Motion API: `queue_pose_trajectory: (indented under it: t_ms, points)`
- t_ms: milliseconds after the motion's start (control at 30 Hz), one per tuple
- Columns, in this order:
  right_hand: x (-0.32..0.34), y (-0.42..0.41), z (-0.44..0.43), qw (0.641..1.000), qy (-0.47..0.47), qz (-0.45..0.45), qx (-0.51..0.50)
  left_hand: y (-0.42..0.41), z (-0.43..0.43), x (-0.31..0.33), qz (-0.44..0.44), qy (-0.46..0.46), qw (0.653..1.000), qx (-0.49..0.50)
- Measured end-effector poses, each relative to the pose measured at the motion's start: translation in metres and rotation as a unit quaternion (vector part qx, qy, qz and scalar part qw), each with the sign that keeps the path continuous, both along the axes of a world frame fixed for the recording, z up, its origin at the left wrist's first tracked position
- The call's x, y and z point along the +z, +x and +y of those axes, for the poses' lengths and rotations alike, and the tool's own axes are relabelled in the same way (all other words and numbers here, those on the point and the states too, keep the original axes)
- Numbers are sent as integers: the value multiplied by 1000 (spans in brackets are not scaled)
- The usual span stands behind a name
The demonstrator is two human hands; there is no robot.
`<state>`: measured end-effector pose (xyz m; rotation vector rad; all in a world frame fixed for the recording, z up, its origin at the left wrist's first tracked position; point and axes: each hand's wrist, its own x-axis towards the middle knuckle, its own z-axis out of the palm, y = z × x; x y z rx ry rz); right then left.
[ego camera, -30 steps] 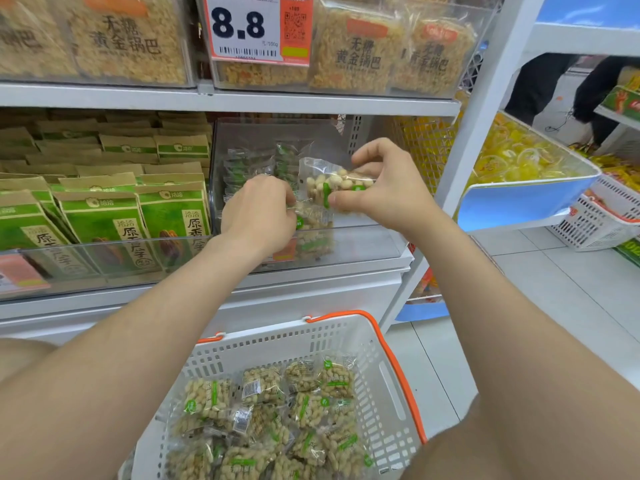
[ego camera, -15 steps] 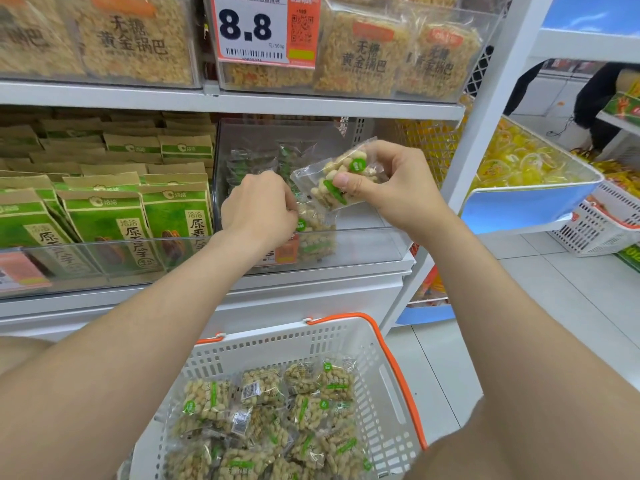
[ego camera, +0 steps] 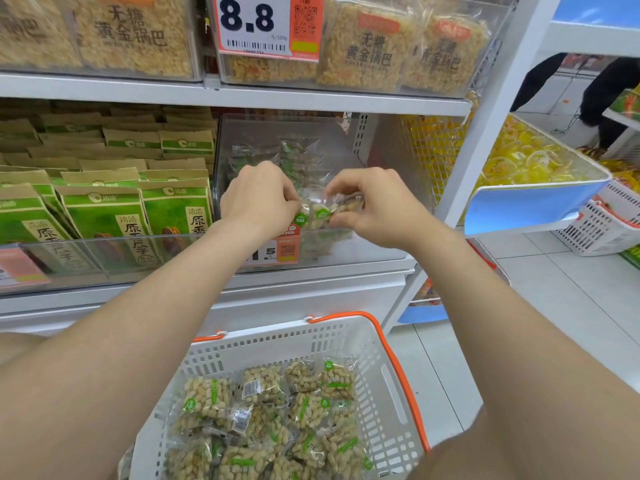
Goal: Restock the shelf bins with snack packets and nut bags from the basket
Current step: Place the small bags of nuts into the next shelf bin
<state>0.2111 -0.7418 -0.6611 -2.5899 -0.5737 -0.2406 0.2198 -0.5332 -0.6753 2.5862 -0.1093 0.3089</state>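
Note:
A clear nut bag [ego camera: 320, 211] with green labels sits between both hands, just above the front wall of the clear shelf bin [ego camera: 363, 247]. My left hand [ego camera: 258, 199] pinches its left edge and my right hand [ego camera: 375, 206] pinches its right edge. More nut bags [ego camera: 266, 154] stand at the back of the same bin. Below, the white basket [ego camera: 388, 375] with orange handles holds several clear nut bags [ego camera: 277, 417].
Green-and-brown seed packets [ego camera: 104, 216] fill the bin to the left. Rice-crisp packs [ego camera: 367, 50] and an 8.8 price tag [ego camera: 266, 26] sit on the shelf above. A blue bin of yellow sweets [ego camera: 530, 199] and another white basket [ego camera: 602, 230] are to the right.
My right hand lowered the nut bag from in front of the bin's upper part down beside my left hand, which now grips its other edge.

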Motion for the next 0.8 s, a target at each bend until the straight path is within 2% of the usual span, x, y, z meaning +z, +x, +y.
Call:
queue_pose_trajectory:
  t_ms: [133,267,367,600,700,800]
  points:
    - [-1,2,13,999,-28,22,11,0,6,3,32,-12,998,-46]
    - [8,0,8,997,-12,76,22,-7,7,0,9,-17,998,-58]
    - [7,0,10,997,-13,76,18,-8,7,-1,-18,-31,998,-58]
    - [1,14,26,994,-77,78,-13,-4,8,-5,-17,-28,997,-68]
    - [1,18,33,990,-107,89,-15,-6,6,-3,-8,-47,995,-86]
    - [-2,20,36,989,-105,99,-10,-7,6,-1,5,-23,992,-123]
